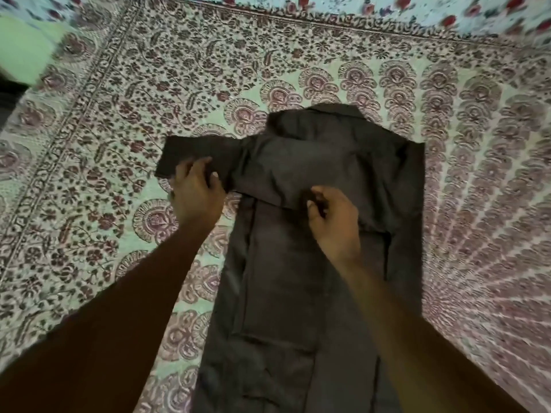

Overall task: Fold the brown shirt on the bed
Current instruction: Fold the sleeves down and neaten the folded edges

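The brown shirt (298, 263) lies lengthwise on the bed, collar at the far end. Its right side is folded inward, making a straight edge on the right. One sleeve (193, 153) sticks out to the left across the bedsheet. My left hand (195, 189) grips the lower edge of that sleeve, fingers curled over the cloth. At the shirt's middle, my right hand (334, 219) pinches the edge of a folded layer of cloth lying across the chest.
A patterned floral bedsheet (119, 114) in maroon and pale green covers the bed all round the shirt. A light blue floral cloth (417, 10) lies along the far edge. At the far left is a green surface (26, 49) beyond the bed's edge.
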